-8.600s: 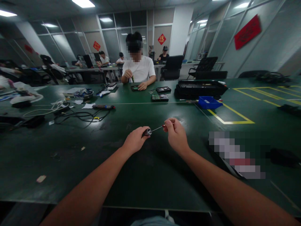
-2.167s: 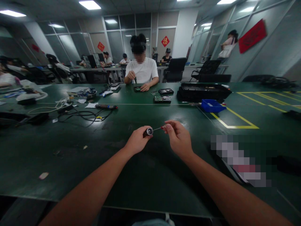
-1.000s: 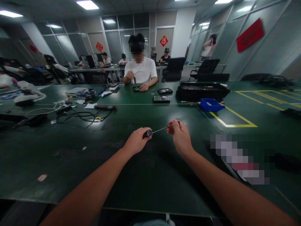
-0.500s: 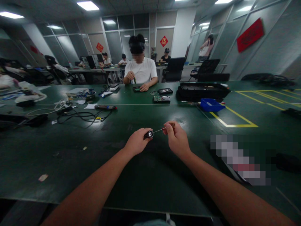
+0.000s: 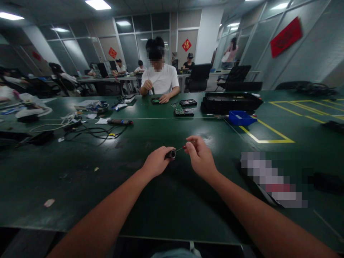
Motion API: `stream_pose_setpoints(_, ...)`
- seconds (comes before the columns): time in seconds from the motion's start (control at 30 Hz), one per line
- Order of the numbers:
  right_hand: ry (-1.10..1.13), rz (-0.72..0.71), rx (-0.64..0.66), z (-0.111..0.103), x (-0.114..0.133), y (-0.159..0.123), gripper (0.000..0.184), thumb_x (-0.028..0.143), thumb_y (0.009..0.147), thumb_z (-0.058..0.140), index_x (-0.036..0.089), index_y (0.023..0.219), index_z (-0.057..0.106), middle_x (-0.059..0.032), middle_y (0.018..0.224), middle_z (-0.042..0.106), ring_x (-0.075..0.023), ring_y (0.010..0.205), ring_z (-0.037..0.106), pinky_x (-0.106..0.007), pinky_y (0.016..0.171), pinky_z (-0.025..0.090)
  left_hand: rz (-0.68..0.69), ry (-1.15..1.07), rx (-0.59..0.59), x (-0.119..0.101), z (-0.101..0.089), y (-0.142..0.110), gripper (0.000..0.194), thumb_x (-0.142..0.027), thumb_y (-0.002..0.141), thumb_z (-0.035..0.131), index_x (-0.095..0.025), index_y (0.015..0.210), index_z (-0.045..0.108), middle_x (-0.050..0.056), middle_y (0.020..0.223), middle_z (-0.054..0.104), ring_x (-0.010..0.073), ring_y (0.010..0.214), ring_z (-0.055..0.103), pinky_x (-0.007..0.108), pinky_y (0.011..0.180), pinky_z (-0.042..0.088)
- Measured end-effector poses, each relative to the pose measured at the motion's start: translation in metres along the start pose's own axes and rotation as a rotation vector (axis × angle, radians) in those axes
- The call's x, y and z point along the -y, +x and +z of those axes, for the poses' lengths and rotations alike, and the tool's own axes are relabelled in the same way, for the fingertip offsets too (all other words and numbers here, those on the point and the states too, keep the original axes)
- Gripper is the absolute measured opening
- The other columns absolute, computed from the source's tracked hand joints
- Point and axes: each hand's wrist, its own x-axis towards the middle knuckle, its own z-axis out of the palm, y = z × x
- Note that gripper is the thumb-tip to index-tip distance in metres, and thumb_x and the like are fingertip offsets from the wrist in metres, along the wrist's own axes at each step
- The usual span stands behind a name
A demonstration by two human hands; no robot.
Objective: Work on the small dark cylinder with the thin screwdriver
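My left hand (image 5: 156,161) is closed around a dark cylinder (image 5: 172,154) whose round, hollow-looking end faces me. Most of its body is hidden in the palm. In my right hand (image 5: 202,157) is a screwdriver (image 5: 184,147) with a reddish collar, its handle largely covered by the fingers. The thin metal shaft points left and reaches the cylinder's rim; whether the tip touches a screw is too small to tell. Both hands are raised over the green table (image 5: 150,218).
Across the table a person (image 5: 160,79) works on a hard drive (image 5: 156,101). More drives (image 5: 184,112), a black tray (image 5: 232,103) and a blue bin (image 5: 242,118) lie on the far side. Cables (image 5: 94,132) and a dark pen-shaped tool (image 5: 120,122) lie at left, a blurred-out flat object (image 5: 271,179) at right.
My right hand has turned slightly around the screwdriver, fingers shifting on the handle. The cylinder has rolled or tilted a little in my left hand.
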Motion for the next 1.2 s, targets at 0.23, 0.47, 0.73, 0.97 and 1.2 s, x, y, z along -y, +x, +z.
stream_pose_setpoints(0.23, 0.259, 0.149, -0.088, 0.003, -0.019, 0.010, 0.025, 0.043, 0.096, 0.050, 0.020, 0.094, 0.060, -0.0034, 0.082, 0.066, -0.0169, 0.071, 0.063, -0.034, 0.071, 0.052, 0.038, -0.074, -0.029, -0.001, -0.002, 0.001, 0.041, -0.021, 0.088, 0.065, -0.026, 0.128, 0.062, 0.004, 0.112, 0.067, 0.0202, 0.101, 0.064, 0.033, 0.090, 0.050)
stream_pose_setpoints(0.47, 0.182, 0.198, -0.204, -0.005, -0.022, 0.017, 0.024, 0.040, 0.097, 0.046, 0.021, 0.088, 0.057, -0.0014, 0.074, 0.060, -0.0157, 0.065, 0.057, -0.032, 0.063, 0.047, -0.012, 0.008, -0.002, 0.000, -0.002, 0.002, 0.040, -0.024, 0.090, 0.064, -0.028, 0.129, 0.063, 0.005, 0.116, 0.067, 0.0224, 0.103, 0.065, 0.035, 0.090, 0.050)
stream_pose_setpoints(0.73, 0.013, 0.033, -0.150, -0.003, -0.012, 0.006, 0.024, 0.042, 0.101, 0.042, 0.022, 0.096, 0.056, -0.0026, 0.080, 0.064, -0.0174, 0.072, 0.061, -0.032, 0.068, 0.048, -0.043, 0.061, 0.008, 0.004, -0.001, 0.002, 0.041, -0.027, 0.088, 0.065, -0.029, 0.129, 0.063, 0.005, 0.116, 0.068, 0.0238, 0.102, 0.065, 0.036, 0.088, 0.050)
stream_pose_setpoints(0.97, -0.217, -0.075, 0.003, -0.005, -0.007, 0.005, 0.020, 0.036, 0.101, 0.042, 0.022, 0.097, 0.055, -0.0038, 0.080, 0.067, -0.0196, 0.073, 0.065, -0.033, 0.069, 0.045, -0.032, 0.089, 0.014, 0.003, 0.001, 0.001, 0.042, -0.026, 0.088, 0.064, -0.031, 0.130, 0.063, 0.004, 0.114, 0.068, 0.0239, 0.101, 0.065, 0.035, 0.086, 0.050)
stream_pose_setpoints(1.2, -0.359, -0.088, -0.063, -0.011, -0.002, 0.009, 0.024, 0.038, 0.101, 0.041, 0.022, 0.089, 0.054, -0.0045, 0.076, 0.063, -0.0199, 0.069, 0.060, -0.033, 0.065, 0.039, -0.057, 0.048, -0.006, 0.005, 0.001, 0.002, 0.041, -0.026, 0.089, 0.064, -0.030, 0.130, 0.062, 0.005, 0.114, 0.068, 0.0235, 0.101, 0.065, 0.036, 0.090, 0.050)
